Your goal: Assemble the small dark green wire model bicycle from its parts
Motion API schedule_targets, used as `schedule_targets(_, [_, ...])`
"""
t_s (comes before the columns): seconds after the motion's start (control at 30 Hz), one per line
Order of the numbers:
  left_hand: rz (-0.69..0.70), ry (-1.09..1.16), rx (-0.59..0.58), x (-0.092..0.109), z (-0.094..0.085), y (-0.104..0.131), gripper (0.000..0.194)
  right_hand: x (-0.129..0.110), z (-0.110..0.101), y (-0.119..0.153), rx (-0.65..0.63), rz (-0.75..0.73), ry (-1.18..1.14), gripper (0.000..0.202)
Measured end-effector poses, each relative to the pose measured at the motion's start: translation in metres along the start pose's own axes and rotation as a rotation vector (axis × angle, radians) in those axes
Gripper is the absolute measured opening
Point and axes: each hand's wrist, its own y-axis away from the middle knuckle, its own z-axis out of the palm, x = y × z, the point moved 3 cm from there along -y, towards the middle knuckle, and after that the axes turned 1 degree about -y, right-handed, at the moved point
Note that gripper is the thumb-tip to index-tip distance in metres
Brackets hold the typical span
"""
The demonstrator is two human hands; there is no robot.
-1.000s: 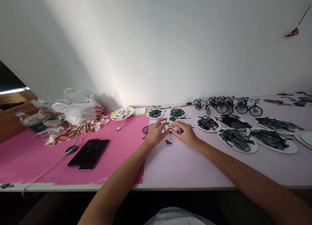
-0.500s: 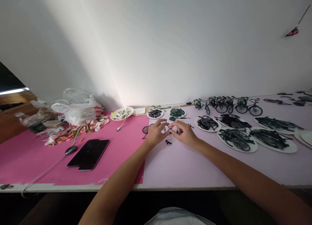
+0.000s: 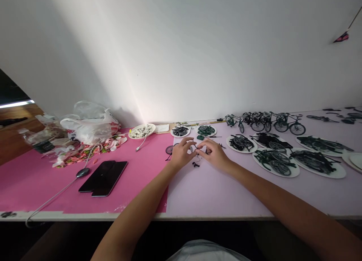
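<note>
My left hand [image 3: 182, 153] and my right hand [image 3: 212, 154] meet at their fingertips above the lilac part of the table. Each hand is pinched closed on something too small to make out. Just below the fingertips lies a small black part [image 3: 195, 164]. Beside my left hand, partly behind it, is a dark spoked wheel [image 3: 169, 150]. Behind the hands stand two small plates, one with black parts [image 3: 181, 131] and one with green parts [image 3: 206, 130]. A small green block [image 3: 200, 137] and a thin dark tool [image 3: 215, 136] lie near my right fingers.
Several plates of model bicycle parts [image 3: 275, 162] stand at the right, with assembled model bicycles [image 3: 289, 124] behind them. On the pink left side [image 3: 141, 182] are two dark phones [image 3: 109, 178], a cable puck [image 3: 83, 173], petals, a plastic bag [image 3: 90, 127] and a plate of white pieces [image 3: 142, 131].
The view has shifted very slightly. Both hands keep nearly the same pose, fingertips together.
</note>
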Motion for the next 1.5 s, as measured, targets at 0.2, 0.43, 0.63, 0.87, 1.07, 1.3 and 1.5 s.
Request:
schedule_targets(0.2, [-0.006, 0.013, -0.021, -0.001, -0.001, 0.000, 0.021, 0.001, 0.001, 0.001, -0.024, -0.029, 0.022, 0.008])
schedule_targets(0.43, [-0.008, 0.011, -0.039, 0.001, 0.000, 0.000, 0.020, -0.001, 0.000, 0.000, -0.038, -0.011, 0.033, 0.012])
schedule_targets(0.63, [-0.062, -0.002, -0.096, 0.001, 0.001, 0.000, 0.019, -0.001, 0.001, 0.002, -0.049, 0.055, 0.053, 0.013])
schedule_targets(0.87, [-0.220, -0.004, -0.113, -0.013, -0.001, -0.002, 0.023, 0.016, 0.005, 0.005, -0.136, 0.126, 0.149, 0.013])
schedule_targets(1.07, [-0.363, -0.006, -0.169, -0.018, -0.006, -0.004, 0.036, 0.020, 0.014, 0.012, -0.360, 0.063, 0.251, 0.018])
schedule_targets(1.3, [-0.443, 0.002, -0.215, -0.019, -0.005, -0.006, 0.036, 0.010, 0.031, 0.012, -0.480, 0.014, 0.525, 0.029])
schedule_targets(1.5, [-0.480, 0.011, -0.207, -0.021, -0.006, -0.007, 0.032, 0.004, 0.037, 0.004, -0.551, 0.035, 0.662, 0.036])
